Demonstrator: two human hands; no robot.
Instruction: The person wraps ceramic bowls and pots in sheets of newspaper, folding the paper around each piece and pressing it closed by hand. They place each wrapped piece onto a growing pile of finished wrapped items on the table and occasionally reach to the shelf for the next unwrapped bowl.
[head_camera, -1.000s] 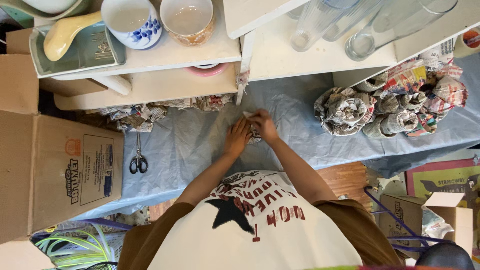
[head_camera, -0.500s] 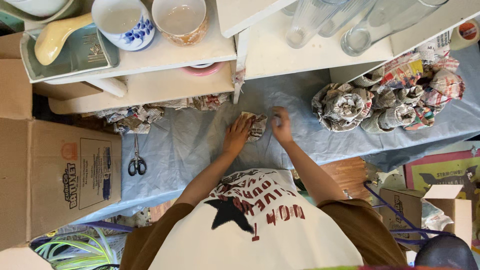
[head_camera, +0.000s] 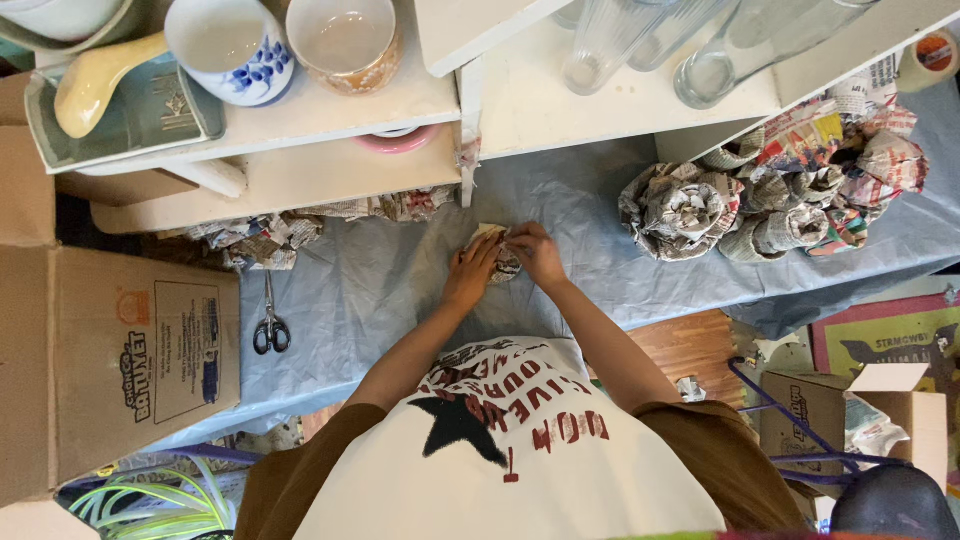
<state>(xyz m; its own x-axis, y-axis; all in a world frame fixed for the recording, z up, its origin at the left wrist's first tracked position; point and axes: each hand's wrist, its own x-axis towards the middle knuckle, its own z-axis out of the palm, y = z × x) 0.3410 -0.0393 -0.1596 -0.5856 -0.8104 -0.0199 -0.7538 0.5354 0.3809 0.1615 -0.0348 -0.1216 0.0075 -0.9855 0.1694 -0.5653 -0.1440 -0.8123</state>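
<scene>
We are closing both hands, left hand (head_camera: 470, 272) and right hand (head_camera: 537, 255), back together around the small newspaper-wrapped bundle (head_camera: 503, 262) on the blue-covered counter (head_camera: 380, 290), tightening the wrap.

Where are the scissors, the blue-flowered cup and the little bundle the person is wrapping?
scissors (head_camera: 270, 322): head view, on the dark handles.
blue-flowered cup (head_camera: 232, 45): head view, on its white inside, up on the shelf.
newspaper-wrapped bundle (head_camera: 505, 262): head view, on the paper showing between the two hands.
</scene>
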